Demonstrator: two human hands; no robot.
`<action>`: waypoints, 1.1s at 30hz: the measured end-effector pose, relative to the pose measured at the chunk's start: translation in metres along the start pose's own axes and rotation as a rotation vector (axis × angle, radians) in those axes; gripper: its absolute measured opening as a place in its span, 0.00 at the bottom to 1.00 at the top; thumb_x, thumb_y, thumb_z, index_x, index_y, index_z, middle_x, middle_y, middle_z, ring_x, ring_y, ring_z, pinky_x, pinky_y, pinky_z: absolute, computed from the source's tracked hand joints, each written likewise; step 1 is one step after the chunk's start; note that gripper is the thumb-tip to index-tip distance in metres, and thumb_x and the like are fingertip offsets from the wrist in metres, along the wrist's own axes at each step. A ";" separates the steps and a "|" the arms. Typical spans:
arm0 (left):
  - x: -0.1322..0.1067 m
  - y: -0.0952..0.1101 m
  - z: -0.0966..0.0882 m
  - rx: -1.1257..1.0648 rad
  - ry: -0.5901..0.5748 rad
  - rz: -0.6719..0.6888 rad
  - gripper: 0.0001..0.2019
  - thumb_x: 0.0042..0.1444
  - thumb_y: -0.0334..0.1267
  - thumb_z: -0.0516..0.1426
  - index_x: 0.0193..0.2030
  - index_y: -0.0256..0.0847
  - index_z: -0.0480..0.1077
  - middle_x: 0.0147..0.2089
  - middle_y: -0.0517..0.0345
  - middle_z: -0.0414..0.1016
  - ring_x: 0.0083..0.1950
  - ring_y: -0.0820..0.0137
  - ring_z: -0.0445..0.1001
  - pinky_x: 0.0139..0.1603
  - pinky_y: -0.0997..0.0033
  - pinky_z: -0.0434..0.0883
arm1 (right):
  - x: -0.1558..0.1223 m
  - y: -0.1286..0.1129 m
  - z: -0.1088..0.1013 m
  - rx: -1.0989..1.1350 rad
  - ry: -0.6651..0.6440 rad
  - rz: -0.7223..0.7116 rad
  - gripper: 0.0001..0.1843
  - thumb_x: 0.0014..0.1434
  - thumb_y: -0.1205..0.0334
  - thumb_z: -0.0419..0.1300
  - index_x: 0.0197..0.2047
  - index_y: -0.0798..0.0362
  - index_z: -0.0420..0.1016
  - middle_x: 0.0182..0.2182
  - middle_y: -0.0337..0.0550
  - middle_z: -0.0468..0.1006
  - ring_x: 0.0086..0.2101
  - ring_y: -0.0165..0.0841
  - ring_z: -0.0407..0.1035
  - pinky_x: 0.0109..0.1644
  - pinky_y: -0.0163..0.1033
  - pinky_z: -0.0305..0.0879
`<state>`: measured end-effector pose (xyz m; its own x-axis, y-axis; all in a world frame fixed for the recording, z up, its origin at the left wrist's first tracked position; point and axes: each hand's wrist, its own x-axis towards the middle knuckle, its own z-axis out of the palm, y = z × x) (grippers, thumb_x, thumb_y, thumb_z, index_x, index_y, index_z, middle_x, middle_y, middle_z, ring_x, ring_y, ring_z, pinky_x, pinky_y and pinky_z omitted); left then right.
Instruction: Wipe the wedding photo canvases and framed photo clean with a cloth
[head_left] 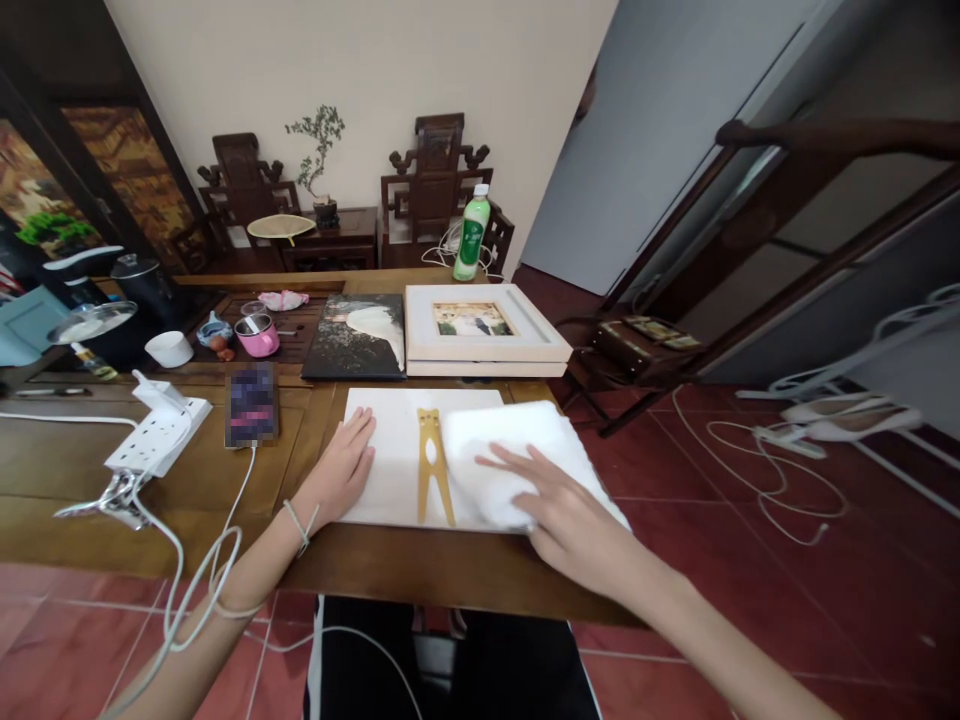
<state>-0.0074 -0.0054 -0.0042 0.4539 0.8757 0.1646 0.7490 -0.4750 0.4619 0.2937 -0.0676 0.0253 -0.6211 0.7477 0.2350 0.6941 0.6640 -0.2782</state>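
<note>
A white frame back lies face down at the near edge of the wooden table, with a golden stand piece on it. My left hand lies flat with fingers stretched on the frame's left edge. My right hand presses flat, fingers spread, on a white cloth covering the frame's right part. Behind it stand a white picture frame with a photo and a dark photo print.
A green bottle stands at the table's far edge. A white power strip with cables, a phone, a pink pot and a white bowl sit to the left. Carved chairs line the wall. Cables lie on the red floor.
</note>
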 end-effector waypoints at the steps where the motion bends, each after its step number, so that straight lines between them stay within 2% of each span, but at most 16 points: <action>1: 0.000 0.000 0.000 0.001 -0.004 -0.003 0.24 0.66 0.37 0.41 0.67 0.32 0.53 0.70 0.42 0.51 0.72 0.61 0.44 0.70 0.49 0.46 | 0.010 0.009 0.001 -0.012 -0.007 0.012 0.18 0.42 0.80 0.48 0.30 0.55 0.75 0.60 0.53 0.66 0.63 0.47 0.50 0.64 0.64 0.48; 6: 0.000 0.000 0.000 -0.001 -0.008 -0.005 0.24 0.66 0.37 0.41 0.67 0.32 0.53 0.70 0.42 0.51 0.72 0.62 0.44 0.70 0.50 0.46 | 0.055 0.045 0.002 -0.084 -0.038 0.051 0.23 0.43 0.81 0.49 0.40 0.58 0.75 0.58 0.58 0.68 0.62 0.49 0.53 0.63 0.63 0.51; 10: 0.000 0.000 0.000 -0.005 -0.005 -0.007 0.24 0.66 0.37 0.42 0.67 0.33 0.53 0.70 0.43 0.51 0.72 0.62 0.44 0.70 0.50 0.47 | 0.060 0.048 0.005 -0.100 -0.046 0.052 0.23 0.44 0.81 0.49 0.40 0.57 0.75 0.59 0.56 0.66 0.62 0.49 0.51 0.63 0.64 0.50; 13: 0.000 0.001 -0.001 -0.005 -0.013 -0.013 0.24 0.66 0.37 0.41 0.67 0.32 0.53 0.70 0.42 0.50 0.72 0.62 0.44 0.70 0.51 0.46 | 0.043 0.034 0.006 -0.079 -0.042 0.030 0.21 0.43 0.82 0.48 0.35 0.57 0.75 0.60 0.55 0.65 0.63 0.49 0.49 0.63 0.65 0.48; 18: 0.000 0.002 -0.001 -0.010 -0.008 -0.020 0.24 0.66 0.38 0.42 0.66 0.33 0.54 0.70 0.43 0.51 0.72 0.61 0.44 0.70 0.50 0.46 | -0.007 -0.010 -0.003 -0.044 -0.062 -0.032 0.17 0.42 0.81 0.47 0.27 0.55 0.73 0.62 0.53 0.63 0.65 0.47 0.44 0.65 0.65 0.46; 21: 0.000 0.001 -0.001 -0.007 -0.007 -0.016 0.24 0.66 0.38 0.41 0.67 0.32 0.53 0.70 0.42 0.50 0.72 0.61 0.44 0.70 0.50 0.46 | -0.032 -0.034 -0.012 -0.066 -0.111 -0.093 0.17 0.41 0.81 0.47 0.24 0.53 0.71 0.61 0.51 0.64 0.64 0.48 0.46 0.64 0.64 0.49; 24: 0.000 0.000 0.000 0.000 -0.004 -0.007 0.24 0.66 0.38 0.41 0.67 0.32 0.53 0.70 0.42 0.50 0.72 0.61 0.44 0.70 0.50 0.46 | -0.041 -0.041 -0.019 -0.064 -0.150 -0.094 0.17 0.39 0.81 0.48 0.25 0.52 0.71 0.61 0.47 0.65 0.63 0.46 0.50 0.64 0.61 0.51; 28: 0.000 0.000 0.000 -0.004 0.011 -0.002 0.24 0.66 0.38 0.42 0.67 0.35 0.53 0.70 0.44 0.51 0.72 0.62 0.44 0.70 0.50 0.46 | -0.022 -0.021 -0.018 -0.043 -0.150 -0.022 0.18 0.41 0.81 0.47 0.27 0.53 0.72 0.61 0.46 0.66 0.63 0.44 0.50 0.65 0.58 0.51; 31: 0.000 0.001 -0.001 0.001 -0.005 -0.015 0.24 0.66 0.38 0.41 0.67 0.34 0.53 0.70 0.44 0.51 0.72 0.62 0.44 0.70 0.51 0.46 | 0.010 0.007 -0.013 -0.040 -0.114 0.031 0.20 0.42 0.80 0.48 0.32 0.55 0.75 0.60 0.51 0.65 0.63 0.45 0.50 0.65 0.60 0.50; 33: 0.000 0.002 -0.002 0.006 -0.018 -0.023 0.24 0.66 0.38 0.41 0.67 0.31 0.53 0.70 0.42 0.50 0.72 0.62 0.44 0.70 0.51 0.45 | 0.033 0.024 -0.010 -0.058 -0.107 0.067 0.22 0.43 0.80 0.49 0.37 0.56 0.75 0.60 0.55 0.66 0.62 0.47 0.53 0.63 0.60 0.52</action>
<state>-0.0068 -0.0061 -0.0016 0.4453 0.8847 0.1380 0.7620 -0.4553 0.4605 0.2935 -0.0265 0.0358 -0.6053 0.7874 0.1165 0.7536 0.6140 -0.2347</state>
